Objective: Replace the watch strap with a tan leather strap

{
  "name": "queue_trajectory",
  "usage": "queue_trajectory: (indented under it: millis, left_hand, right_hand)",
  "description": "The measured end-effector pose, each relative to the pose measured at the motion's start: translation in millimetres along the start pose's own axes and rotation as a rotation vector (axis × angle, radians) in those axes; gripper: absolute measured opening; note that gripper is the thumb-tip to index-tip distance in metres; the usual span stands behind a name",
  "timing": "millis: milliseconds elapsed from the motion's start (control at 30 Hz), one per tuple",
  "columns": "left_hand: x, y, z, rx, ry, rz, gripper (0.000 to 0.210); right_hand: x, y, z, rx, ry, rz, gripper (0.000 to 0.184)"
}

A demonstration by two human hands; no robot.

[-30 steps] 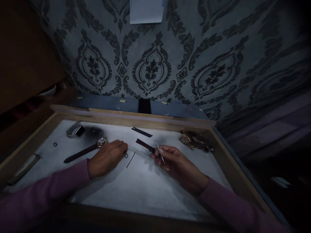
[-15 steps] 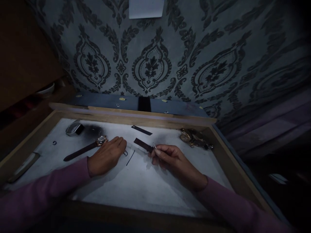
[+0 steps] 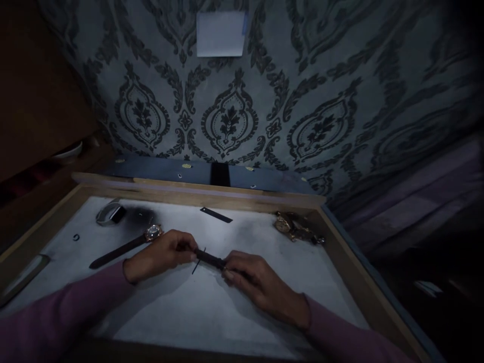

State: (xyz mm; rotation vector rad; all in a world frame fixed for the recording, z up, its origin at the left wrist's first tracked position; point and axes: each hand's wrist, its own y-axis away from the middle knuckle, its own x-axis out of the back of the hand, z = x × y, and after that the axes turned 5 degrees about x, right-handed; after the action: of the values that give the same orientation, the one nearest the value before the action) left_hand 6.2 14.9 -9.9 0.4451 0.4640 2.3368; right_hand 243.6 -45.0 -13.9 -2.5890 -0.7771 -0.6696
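One camera, worn on the person's head, gives the view, looking forward and down from above the near side of the tray (image 3: pixel 189 317). Both sleeves come in from the lower corners, so the left hand (image 3: pixel 162 254) and right hand (image 3: pixel 260 285) are seen from behind and above, close enough to tell the fingers but not fine detail. They sit below mid-frame. Beyond the tray's far rim, the lens faces the patterned wall (image 3: pixel 229 121), which fills most of the upper half. The view is wide, taking in a brown panel (image 3: pixel 41 75) at left and purple cloth (image 3: pixel 423 186) at right.
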Motion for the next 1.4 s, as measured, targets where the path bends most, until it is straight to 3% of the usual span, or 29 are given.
queue_trajectory:
  millis: [333,600,833,1167,1400]
  left_hand:
    - [-7.2,2.9,2.3,-0.118,-0.028,0.039,0.02]
    - [-14.3,3.6,-1.6,-0.128,-0.035,0.041,0.015]
    - [-24.4,7.1,0.5,-0.127,-0.11,0.046,0.019]
    - [-24.1,6.1,-1.5,-0.103,-0.098,-0.028,0.029]
    - [-30.5,2.7,-3.6,-0.033,-0.086,-0.086,0.039]
  right_hand:
    - [-4.0,2.2,-5.1,-0.037,-0.091,-0.007,0.032]
    - [-5.7,-0.5,-3.7,-0.157,-0.346,0.039,0.039]
    - [-20.6,-8.5,-13.5,-0.283,-0.4,-0.023,0.04]
    - [-29.3,-7.2,-15.4,-0.262,-0.504,0.138,0.033]
    - [-29.4,-5.6,-11.3,-0.251,-0.382,0.189,0.021]
